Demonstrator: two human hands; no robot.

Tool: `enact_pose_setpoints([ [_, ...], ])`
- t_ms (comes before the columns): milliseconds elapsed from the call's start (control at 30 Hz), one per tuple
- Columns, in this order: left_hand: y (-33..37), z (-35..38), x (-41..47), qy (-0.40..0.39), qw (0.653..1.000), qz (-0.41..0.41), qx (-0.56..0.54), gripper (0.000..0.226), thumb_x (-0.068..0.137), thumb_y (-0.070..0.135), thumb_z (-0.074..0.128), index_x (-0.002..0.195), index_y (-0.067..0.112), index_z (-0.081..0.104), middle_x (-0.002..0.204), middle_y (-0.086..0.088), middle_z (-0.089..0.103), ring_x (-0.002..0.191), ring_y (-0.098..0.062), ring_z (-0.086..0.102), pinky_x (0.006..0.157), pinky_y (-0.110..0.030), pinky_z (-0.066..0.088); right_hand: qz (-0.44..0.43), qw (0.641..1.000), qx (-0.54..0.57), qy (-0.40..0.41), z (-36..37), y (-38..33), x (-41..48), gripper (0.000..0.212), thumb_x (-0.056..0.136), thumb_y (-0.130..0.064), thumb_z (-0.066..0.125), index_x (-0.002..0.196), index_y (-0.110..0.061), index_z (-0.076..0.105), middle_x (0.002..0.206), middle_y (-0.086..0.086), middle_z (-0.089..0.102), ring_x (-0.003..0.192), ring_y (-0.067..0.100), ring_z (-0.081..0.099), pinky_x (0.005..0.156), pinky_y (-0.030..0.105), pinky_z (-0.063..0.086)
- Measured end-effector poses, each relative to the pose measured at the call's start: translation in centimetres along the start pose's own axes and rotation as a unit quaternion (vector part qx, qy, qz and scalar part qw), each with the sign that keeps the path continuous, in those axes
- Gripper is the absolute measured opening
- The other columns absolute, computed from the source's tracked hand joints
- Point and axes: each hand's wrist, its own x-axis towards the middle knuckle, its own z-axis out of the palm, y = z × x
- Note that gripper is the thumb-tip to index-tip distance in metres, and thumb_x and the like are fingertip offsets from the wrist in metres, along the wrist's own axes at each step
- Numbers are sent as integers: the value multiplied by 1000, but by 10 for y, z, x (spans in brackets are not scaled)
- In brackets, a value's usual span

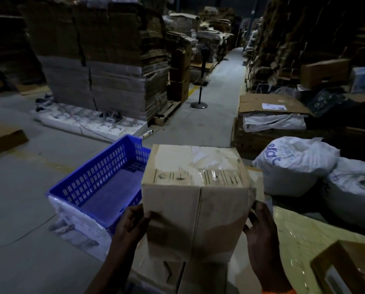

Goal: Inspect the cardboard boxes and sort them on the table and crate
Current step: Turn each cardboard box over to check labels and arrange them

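Observation:
I hold a brown cardboard box [196, 200] up in front of me, with a torn pale label and printed handling marks on its upper face. My left hand [132, 225] grips its left side, thumb on the near face. My right hand [262, 230] grips its right side, fingers curled round the edge. An empty blue plastic crate [71, 187] sits to the left on a white foam block. Below the held box lie more cardboard boxes [177, 272]. The table [300, 236] with a shiny yellowish cover is at the lower right.
Two white filled sacks [294, 166] lie on the right. Another box [346, 268] sits at the bottom right corner. Tall stacks of flattened cardboard [96, 60] line a concrete aisle, with a pedestal fan [200, 81] standing in it.

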Motion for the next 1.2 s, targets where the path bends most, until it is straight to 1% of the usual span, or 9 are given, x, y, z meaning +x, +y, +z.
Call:
enact_pose_setpoints([
  [100, -3, -2, -3, 57, 996, -29, -55, 50, 74, 60, 75, 100, 19, 64, 94, 3, 75, 111, -26, 65, 80, -39, 49, 34, 999, -2, 26, -8, 20, -2, 21, 106, -13, 47, 115, -4, 64, 129, 29, 62, 116, 31, 64, 73, 25, 59],
  [233, 2, -12, -5, 33, 997, -48, -50, 42, 88, 54, 45, 120, 33, 61, 126, 6, 69, 125, -21, 60, 100, -48, 48, 15, 999, -40, 30, 0, 19, -7, 57, 92, -45, 70, 124, 1, 61, 124, 19, 68, 112, 31, 67, 81, 38, 56],
  [333, 10, -15, -7, 19, 999, -28, -27, 51, 84, 65, 54, 122, 32, 62, 128, 1, 70, 116, -15, 67, 96, -43, 55, 9, 998, -65, 25, -2, 17, -4, 24, 105, -18, 53, 119, -2, 65, 117, 15, 72, 115, 36, 65, 87, 44, 54],
  [500, 45, -10, 3, 14, 999, -30, 22, 55, 79, 71, 63, 117, 32, 66, 121, 3, 73, 118, -21, 66, 96, -44, 52, 9, 994, -108, 12, 3, -3, 5, 23, 107, -14, 49, 121, -7, 66, 111, 5, 74, 109, 27, 70, 82, 40, 56],
  [667, 88, 4, 15, -34, 996, -77, 36, 57, 83, 57, 60, 131, 27, 57, 123, -3, 67, 115, -25, 63, 87, -41, 53, 75, 990, -117, -26, 18, -32, 19, 33, 106, -44, 47, 114, -24, 72, 107, -4, 79, 107, 22, 73, 83, 41, 55],
  [867, 104, 15, 14, -100, 992, -45, 60, 61, 81, 32, 68, 140, 30, 55, 122, -3, 69, 112, -24, 66, 81, -34, 54, 98, 990, -80, -60, 29, -50, 20, 91, 48, -98, 66, 118, -41, 74, 118, -6, 77, 114, 19, 71, 96, 49, 55],
  [933, 103, 13, 13, -113, 993, -18, 14, 62, 80, 21, 74, 139, 28, 56, 123, -4, 71, 111, -25, 69, 79, -32, 58, 68, 993, -65, -71, 26, -56, 17, 89, 64, -90, 68, 132, -32, 66, 124, -3, 75, 115, 21, 71, 95, 53, 56],
  [1033, 97, 11, 9, -121, 992, 25, -14, 68, 70, 12, 79, 133, 26, 57, 124, 3, 71, 112, -21, 69, 78, -31, 60, -6, 993, -85, -85, 23, -61, 9, 21, 105, -26, 55, 126, -24, 59, 107, -26, 74, 98, 0, 73, 73, 30, 62],
  [1200, 70, -1, 1, -102, 990, 97, 20, 83, 52, 18, 87, 129, 24, 56, 132, 6, 66, 126, -18, 61, 96, -43, 56, -40, 988, -75, -130, 7, -45, 4, 48, 88, -16, 64, 136, -22, 56, 135, 0, 68, 122, 20, 67, 86, 35, 61],
])
